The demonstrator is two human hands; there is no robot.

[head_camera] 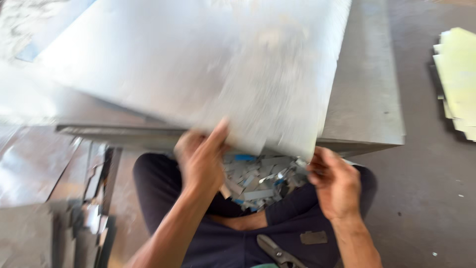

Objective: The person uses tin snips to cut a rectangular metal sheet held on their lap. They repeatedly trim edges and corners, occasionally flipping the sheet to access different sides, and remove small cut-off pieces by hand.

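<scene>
Our left hand (201,161) & right hand (334,181) pinch the metal sheet (208,64) near edge; sheet stretches off twd 12 o'clock.

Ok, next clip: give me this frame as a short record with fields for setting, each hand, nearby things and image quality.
Setting: person seated on the floor at a low metal bench
Left hand: left hand grips the near edge of a large metal sheet, thumb on top
Right hand: right hand at the sheet's near right corner; grip unclear
Lap: pile of small metal offcuts; snips and one loose metal piece lower down
Nearby: stacked sheets at left, pale yellow-green sheets at right
Image quality: motion-blurred, sheet most of all
</scene>
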